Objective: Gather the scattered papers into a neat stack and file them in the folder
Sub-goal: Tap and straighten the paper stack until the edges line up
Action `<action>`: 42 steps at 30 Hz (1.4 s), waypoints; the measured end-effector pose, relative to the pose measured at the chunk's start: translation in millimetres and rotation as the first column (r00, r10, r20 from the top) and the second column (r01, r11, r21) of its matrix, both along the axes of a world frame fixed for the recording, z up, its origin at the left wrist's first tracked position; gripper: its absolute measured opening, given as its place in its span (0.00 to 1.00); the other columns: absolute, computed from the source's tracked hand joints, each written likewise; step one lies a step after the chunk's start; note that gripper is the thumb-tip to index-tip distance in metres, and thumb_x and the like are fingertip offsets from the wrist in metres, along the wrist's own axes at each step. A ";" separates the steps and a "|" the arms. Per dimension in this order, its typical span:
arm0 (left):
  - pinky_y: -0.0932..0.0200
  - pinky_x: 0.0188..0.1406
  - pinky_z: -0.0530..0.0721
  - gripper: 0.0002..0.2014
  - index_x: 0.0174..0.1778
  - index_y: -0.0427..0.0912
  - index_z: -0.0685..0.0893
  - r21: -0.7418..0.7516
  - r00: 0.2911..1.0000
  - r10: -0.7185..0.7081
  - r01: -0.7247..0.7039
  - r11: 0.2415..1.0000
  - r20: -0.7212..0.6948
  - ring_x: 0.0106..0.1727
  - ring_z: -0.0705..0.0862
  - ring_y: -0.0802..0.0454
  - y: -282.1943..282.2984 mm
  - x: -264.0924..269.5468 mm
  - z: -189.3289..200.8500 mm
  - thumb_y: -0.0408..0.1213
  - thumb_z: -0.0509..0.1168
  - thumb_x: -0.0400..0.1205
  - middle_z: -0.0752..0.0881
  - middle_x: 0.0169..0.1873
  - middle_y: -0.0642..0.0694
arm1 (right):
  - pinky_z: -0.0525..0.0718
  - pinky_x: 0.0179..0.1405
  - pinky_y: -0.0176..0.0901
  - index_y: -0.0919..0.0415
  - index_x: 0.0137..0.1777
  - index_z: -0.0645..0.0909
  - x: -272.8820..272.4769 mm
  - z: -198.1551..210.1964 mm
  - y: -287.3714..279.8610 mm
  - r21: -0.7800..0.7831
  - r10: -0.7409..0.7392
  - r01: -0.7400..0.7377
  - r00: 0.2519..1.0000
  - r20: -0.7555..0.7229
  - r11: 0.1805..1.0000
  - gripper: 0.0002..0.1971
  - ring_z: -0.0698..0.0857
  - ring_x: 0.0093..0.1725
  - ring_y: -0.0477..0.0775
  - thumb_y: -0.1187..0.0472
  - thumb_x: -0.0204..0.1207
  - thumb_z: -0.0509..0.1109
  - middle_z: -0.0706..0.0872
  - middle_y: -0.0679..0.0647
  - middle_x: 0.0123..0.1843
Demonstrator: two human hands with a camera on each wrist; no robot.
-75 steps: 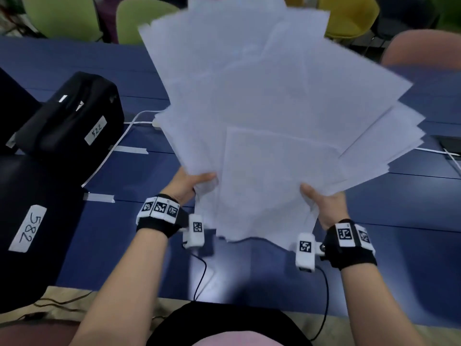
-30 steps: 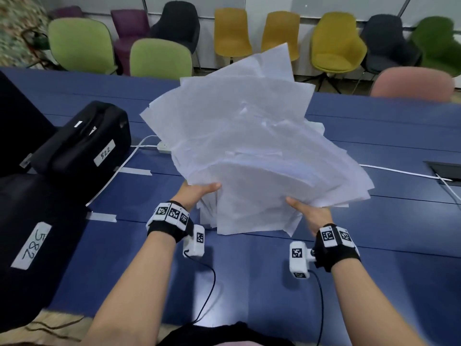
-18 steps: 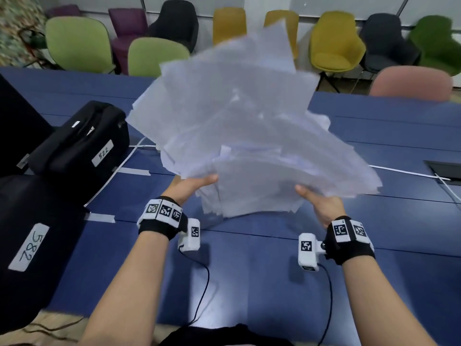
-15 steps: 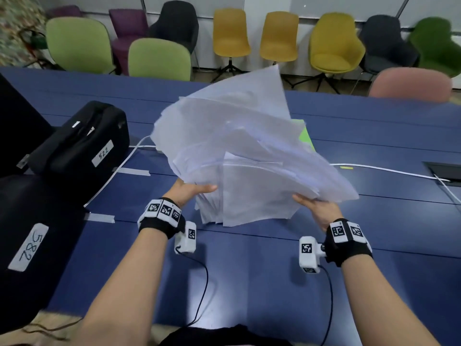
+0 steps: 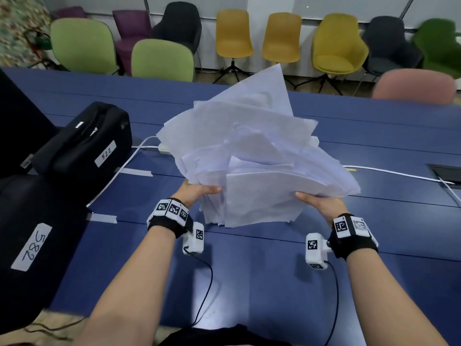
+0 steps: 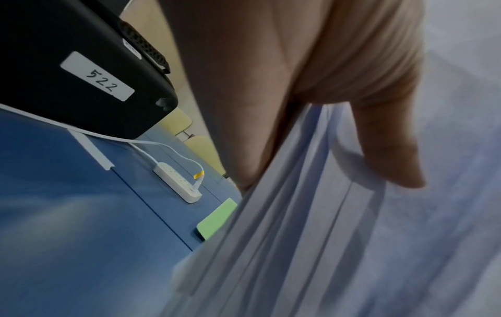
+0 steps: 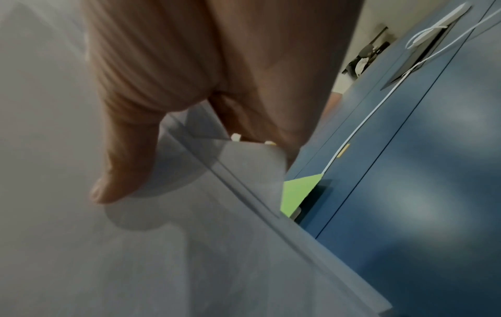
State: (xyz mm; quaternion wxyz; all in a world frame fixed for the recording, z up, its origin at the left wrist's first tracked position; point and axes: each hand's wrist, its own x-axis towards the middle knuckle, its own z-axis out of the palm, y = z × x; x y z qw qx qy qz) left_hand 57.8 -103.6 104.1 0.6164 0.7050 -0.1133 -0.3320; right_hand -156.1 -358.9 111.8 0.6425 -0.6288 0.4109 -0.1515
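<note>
A loose, uneven bundle of white papers (image 5: 249, 166) stands with its lower edge on the blue table (image 5: 262, 278), fanned out upward and away from me. My left hand (image 5: 199, 192) grips its left side, thumb on top and fingers beneath. My right hand (image 5: 316, 203) grips its right side the same way. The thumb of the left hand (image 6: 385, 150) lies across the paper edges (image 6: 298, 236), and the thumb of the right hand (image 7: 127, 154) lies on the top sheet (image 7: 135, 257). A green folder (image 6: 216, 218) (image 7: 298, 193) lies flat on the table behind the bundle, hidden from the head view.
Two black cases labelled 522 (image 5: 82, 148) and 582 (image 5: 32, 245) sit on the left. A white power strip (image 6: 177, 185) and white cables (image 5: 399, 174) cross the table behind the papers. A cable hatch (image 5: 446, 172) is at far right. Coloured chairs (image 5: 234, 33) line the far side.
The bundle was raised and dropped several times, its lower edge tapping the table. It now sits lower and more gathered than 2.5 s ago. Both hands keep their hold.
</note>
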 end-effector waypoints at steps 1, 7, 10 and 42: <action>0.65 0.49 0.85 0.35 0.65 0.41 0.82 -0.009 1.000 -0.016 0.016 1.000 0.004 0.55 0.87 0.53 -1.4 0.3 -2.0 0.32 0.82 0.60 0.89 0.54 0.48 | 0.80 0.68 0.50 0.54 0.37 0.91 0.0 -0.9 1.3 -0.012 0.039 -0.039 0.999 -0.023 0.999 0.13 0.87 0.58 0.53 0.54 0.52 0.86 0.92 0.44 0.48; 0.59 0.60 0.85 0.32 0.60 0.42 0.83 -0.114 0.979 -0.201 0.203 0.972 0.026 0.53 0.89 0.58 -11.5 -3.7 6.6 0.29 0.80 0.59 0.92 0.48 0.55 | 0.79 0.66 0.45 0.51 0.48 0.83 6.2 0.4 15.7 -0.081 0.044 -0.035 0.993 0.109 0.996 0.16 0.87 0.52 0.46 0.66 0.63 0.81 0.88 0.47 0.51; 0.64 0.57 0.84 0.29 0.63 0.42 0.81 -0.149 0.968 -0.251 0.252 0.956 0.025 0.55 0.88 0.61 -5.6 -4.0 8.2 0.27 0.79 0.66 0.91 0.50 0.56 | 0.85 0.53 0.33 0.53 0.55 0.82 3.4 2.4 12.1 -0.040 -0.022 0.032 0.971 0.240 0.999 0.30 0.89 0.46 0.39 0.55 0.50 0.86 0.92 0.42 0.45; 0.60 0.62 0.84 0.36 0.67 0.43 0.81 0.079 0.963 -0.268 0.268 0.960 -0.009 0.62 0.86 0.56 15.9 -18.0 3.2 0.30 0.83 0.61 0.90 0.56 0.51 | 0.78 0.33 0.14 0.61 0.57 0.83 16.9 -8.6 19.6 -0.084 0.014 -0.002 0.991 0.135 0.996 0.19 0.85 0.33 0.23 0.67 0.66 0.79 0.87 0.46 0.46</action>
